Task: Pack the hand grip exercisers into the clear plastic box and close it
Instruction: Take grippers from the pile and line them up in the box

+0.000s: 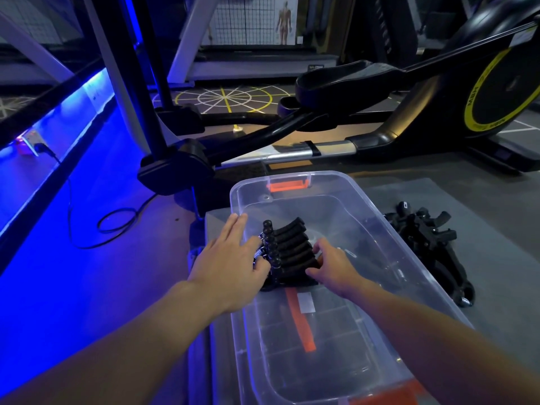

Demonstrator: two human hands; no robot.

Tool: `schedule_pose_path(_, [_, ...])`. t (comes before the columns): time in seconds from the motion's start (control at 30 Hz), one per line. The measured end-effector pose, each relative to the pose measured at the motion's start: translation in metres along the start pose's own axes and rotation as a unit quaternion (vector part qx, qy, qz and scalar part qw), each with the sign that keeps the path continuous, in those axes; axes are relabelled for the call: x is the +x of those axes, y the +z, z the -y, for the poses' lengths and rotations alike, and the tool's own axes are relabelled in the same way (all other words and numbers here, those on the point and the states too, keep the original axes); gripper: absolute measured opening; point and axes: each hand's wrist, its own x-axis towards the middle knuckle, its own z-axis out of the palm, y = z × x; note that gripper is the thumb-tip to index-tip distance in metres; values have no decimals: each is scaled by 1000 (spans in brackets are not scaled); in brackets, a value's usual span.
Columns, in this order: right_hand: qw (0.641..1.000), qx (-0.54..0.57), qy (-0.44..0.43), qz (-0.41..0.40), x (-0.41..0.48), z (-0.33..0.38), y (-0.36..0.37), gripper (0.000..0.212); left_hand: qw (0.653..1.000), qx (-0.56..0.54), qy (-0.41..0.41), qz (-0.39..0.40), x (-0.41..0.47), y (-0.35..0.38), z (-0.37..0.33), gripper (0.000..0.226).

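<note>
From the head camera we look down on a stack of grip exercisers [292, 252]. They are black, with curved foam-covered handles lying one over another like ribs. A row of round black knobs and silvery coil springs runs along the stack's left side. The stack sits inside the clear plastic box [388, 229], at its left wall about halfway along, and the box is open at the top. The box rests on a grey mat [415, 191], and an orange latch [287, 185] shows at its far end.

The stack lies directly between our two hands. The left hand [230, 258] reaches in over the box's left rim. Its upper two fingers are straight and pointing away, while its lower fingers and thumb bend in against the springs and knobs. The right hand [333, 264] is inside the box on the other side, with its fingers curled over the free ends of the handles and its thumb under the lowest one. Both hands are clamped on the stack from opposite sides, with both forearms angled in from the near edge.

A loose pile of grip exercisers [429, 238] lies on the mat just right of the box, well apart from either hand. Behind it stands an elliptical trainer [438, 106], and a cable [117, 226] loops on the blue-lit floor to the left.
</note>
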Motion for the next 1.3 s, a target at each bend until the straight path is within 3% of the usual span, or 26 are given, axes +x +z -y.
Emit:
schedule_pose_path(0.2, [1000, -8, -4, -3, 0, -1, -1, 32, 1000, 4, 8, -5, -1, 1, 0, 83])
schedule_pose_path(0.33, [1000, -8, -2, -3, 1, -2, -1, 33, 999, 35, 19, -22, -4, -5, 2, 62])
schedule_pose_path(0.5, [1000, -16, -1, -1, 2, -4, -1, 33, 997, 72, 25, -6, -6, -12, 9, 90])
schedule_pose_path(0.8, [998, -17, 50, 32, -9, 5, -21, 47, 995, 94, 14, -24, 6, -22, -4, 83])
schedule_pose_path(0.93, [999, 4, 33, -8, -18, 23, -49, 37, 996, 74, 37, -30, 18, -30, -27, 65])
schedule_pose_path(1.13, [981, 161, -19, -110, -45, 44, -121, 16, 994, 34, 99, -25, 29, -37, -95, 67])
schedule_pose_path(1.3, [964, 159, 32, -209, -73, -4, -174, 12, 986, 8, 168, -1, 25, -26, -153, 56])
